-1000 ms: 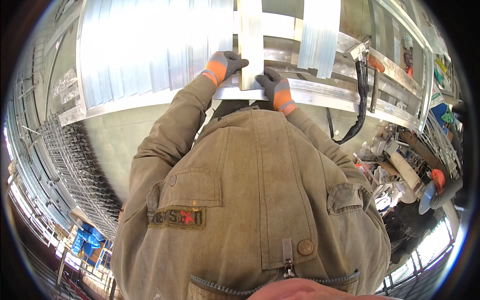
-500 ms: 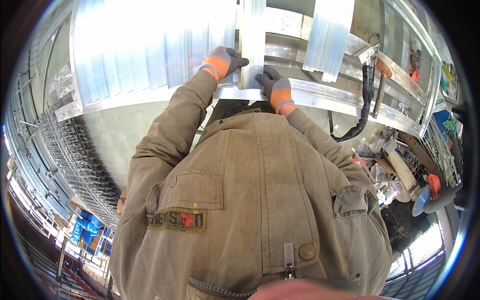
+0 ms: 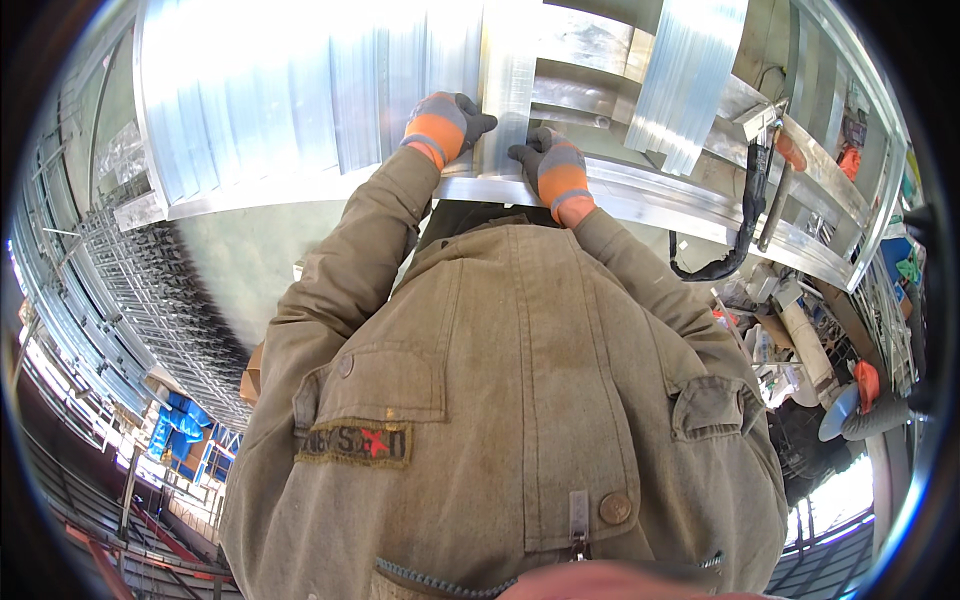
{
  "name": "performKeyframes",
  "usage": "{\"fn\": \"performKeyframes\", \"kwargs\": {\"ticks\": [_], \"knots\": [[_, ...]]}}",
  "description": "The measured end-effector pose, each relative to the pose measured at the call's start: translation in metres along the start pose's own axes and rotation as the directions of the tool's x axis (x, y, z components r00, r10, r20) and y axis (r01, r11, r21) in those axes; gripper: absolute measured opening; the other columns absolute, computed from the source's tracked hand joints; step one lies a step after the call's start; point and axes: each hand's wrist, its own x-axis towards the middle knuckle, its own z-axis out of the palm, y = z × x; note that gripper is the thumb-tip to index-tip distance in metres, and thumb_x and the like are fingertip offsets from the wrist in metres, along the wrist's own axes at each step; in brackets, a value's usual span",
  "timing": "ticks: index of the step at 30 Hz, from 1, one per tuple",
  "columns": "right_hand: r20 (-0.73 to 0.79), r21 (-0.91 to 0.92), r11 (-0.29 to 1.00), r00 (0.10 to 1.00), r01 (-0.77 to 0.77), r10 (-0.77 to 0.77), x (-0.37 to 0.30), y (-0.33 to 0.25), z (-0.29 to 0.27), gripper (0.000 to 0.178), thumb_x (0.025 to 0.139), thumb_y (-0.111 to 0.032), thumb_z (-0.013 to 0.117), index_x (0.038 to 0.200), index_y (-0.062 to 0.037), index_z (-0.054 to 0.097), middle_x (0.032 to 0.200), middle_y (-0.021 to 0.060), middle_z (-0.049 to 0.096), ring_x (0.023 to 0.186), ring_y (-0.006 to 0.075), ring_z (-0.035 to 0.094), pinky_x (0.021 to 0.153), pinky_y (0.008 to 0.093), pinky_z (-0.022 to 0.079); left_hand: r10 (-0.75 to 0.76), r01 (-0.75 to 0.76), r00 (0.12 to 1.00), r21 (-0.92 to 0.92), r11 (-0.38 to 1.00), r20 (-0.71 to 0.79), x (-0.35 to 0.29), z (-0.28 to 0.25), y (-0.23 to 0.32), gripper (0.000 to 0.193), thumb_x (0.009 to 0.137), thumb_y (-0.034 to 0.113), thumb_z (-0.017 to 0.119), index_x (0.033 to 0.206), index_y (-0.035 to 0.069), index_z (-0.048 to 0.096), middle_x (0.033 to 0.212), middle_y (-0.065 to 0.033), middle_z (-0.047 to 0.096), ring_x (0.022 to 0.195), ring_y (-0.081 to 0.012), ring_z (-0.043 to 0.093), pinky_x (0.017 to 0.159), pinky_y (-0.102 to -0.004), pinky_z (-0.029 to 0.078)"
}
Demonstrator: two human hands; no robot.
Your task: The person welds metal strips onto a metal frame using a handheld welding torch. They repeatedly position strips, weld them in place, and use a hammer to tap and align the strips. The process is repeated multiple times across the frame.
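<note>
A long, pale ribbed metal strip point(image 3: 508, 90) lies across the metal frame table, its near end at the front rail point(image 3: 640, 207). My left hand point(image 3: 445, 125), in a grey and orange glove, is closed at the strip's left edge, thumb pointing right. At the right edge, my right hand point(image 3: 556, 170), gloved alike, has its fingers bent against the strip. Fingertips of both hands are partly hidden. Left of the strip lies a row of similar shiny ribbed panels point(image 3: 290, 110), side by side, washed out by glare toward the far side.
Another ribbed strip point(image 3: 690, 85) lies apart on the right over the table's crossbars. A tool with a black-wrapped cable point(image 3: 750, 200) hangs at the front right. Stacked metal racks point(image 3: 160, 290) stand left; mixed clutter with a grey hose point(image 3: 880, 415) lies right.
The narrow gap between the strip and the panels on its left has closed. Both hands stay at the strip's near end. The view has shifted slightly.
</note>
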Motion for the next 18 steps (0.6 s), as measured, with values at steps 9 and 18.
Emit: {"fn": "performKeyframes", "kwargs": {"ticks": [9, 18], "knots": [[-0.012, -0.04, 0.999, 1.0, -0.023, 0.022, 0.013, 0.017, 0.009, 0.048, 0.09, -0.039, 0.089, 0.124, -0.0061, 0.082, 0.114, 0.0194, 0.083, 0.106, 0.0367, 0.079, 0.095, 0.0439, 0.059, 0.084, -0.077, 0.995, 0.13, 0.989, -0.053, -0.021, -0.006, 0.014, 0.054, 0.093, 0.053, 0.084, 0.12, 0.006, 0.082, 0.091, -0.0104, 0.082, 0.082, -0.0263, 0.076, 0.079, -0.0425, 0.061], [0.013, -0.065, 0.994, 0.996, -0.092, 0.093, 0.012, 0.01, 0.003, 0.048, 0.087, -0.042, 0.091, 0.118, -0.006, 0.082, 0.108, 0.0191, 0.082, 0.101, 0.0353, 0.078, 0.092, 0.0437, 0.059, -0.004, 0.002, 1.0, 0.087, 0.996, 0.026, -0.016, -0.012, 0.022, 0.05, 0.092, 0.049, 0.087, 0.113, 0.004, 0.082, 0.089, -0.0096, 0.081, 0.079, -0.0234, 0.075, 0.074, -0.0409, 0.061]]}}
